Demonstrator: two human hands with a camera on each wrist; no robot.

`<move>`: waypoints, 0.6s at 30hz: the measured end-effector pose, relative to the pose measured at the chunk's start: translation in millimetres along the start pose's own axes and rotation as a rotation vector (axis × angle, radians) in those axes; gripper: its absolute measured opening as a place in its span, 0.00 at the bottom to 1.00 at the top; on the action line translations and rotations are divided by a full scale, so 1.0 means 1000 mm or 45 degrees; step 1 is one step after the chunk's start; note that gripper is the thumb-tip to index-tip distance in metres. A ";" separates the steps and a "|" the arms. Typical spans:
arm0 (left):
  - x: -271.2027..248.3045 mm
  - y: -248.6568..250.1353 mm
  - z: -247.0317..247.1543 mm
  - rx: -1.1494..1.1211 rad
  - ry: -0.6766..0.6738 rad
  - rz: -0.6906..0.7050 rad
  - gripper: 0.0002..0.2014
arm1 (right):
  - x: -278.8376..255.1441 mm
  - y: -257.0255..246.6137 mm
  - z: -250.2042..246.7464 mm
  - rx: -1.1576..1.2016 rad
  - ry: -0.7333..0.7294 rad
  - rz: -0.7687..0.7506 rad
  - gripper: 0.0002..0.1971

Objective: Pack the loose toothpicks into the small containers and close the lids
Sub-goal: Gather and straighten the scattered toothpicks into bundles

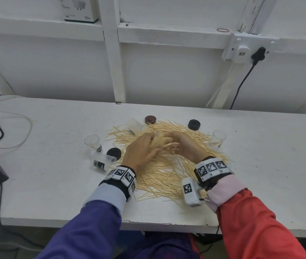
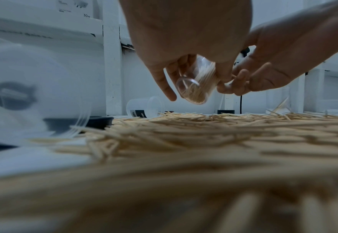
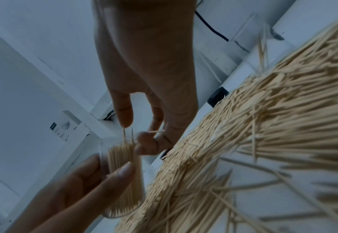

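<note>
Our left hand (image 1: pixel 140 150) grips a clear plastic container (image 2: pixel 195 82) packed with slim wooden toothpicks, held tilted above the loose toothpick pile (image 1: pixel 163 171). Our right hand (image 1: pixel 184 144), touching its mouth, pinches a toothpick (image 3: pixel 156 131). Left of our hands stands an upright clear cup (image 1: pixel 92 142) and lies a tipped one (image 1: pixel 102 161); round black lids (image 1: pixel 194 124) sit beyond.

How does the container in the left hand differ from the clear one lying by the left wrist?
The held container is packed with toothpicks and is off the table in the left hand; the fallen container looks empty and lies on its side on the table. Both are clear, small and lidless.
</note>
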State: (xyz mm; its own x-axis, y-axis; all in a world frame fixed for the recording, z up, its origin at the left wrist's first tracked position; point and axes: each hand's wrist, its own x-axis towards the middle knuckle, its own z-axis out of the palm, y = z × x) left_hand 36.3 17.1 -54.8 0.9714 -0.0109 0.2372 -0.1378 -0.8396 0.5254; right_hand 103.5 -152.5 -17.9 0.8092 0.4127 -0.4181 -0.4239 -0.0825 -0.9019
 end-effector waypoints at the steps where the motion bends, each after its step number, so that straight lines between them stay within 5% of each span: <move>1: 0.000 0.000 0.000 0.005 -0.005 -0.003 0.24 | 0.000 -0.002 -0.002 -0.024 0.034 -0.036 0.11; 10: 0.000 -0.001 0.001 0.023 -0.051 0.017 0.24 | -0.009 -0.009 0.003 -0.714 0.369 -0.510 0.04; 14: 0.000 -0.001 0.001 0.017 -0.069 0.024 0.24 | -0.006 -0.015 0.014 -1.072 0.334 -0.587 0.07; 18: -0.001 0.000 0.000 -0.019 -0.052 -0.011 0.23 | -0.007 -0.018 0.017 -1.018 0.296 -0.667 0.12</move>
State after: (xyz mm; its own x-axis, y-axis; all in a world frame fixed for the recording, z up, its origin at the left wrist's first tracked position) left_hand 35.3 17.5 -55.3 0.9796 -0.0257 0.1992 -0.1316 -0.8315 0.5397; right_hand 98.6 -139.1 3.6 0.9123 0.3908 0.1221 0.3424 -0.5649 -0.7508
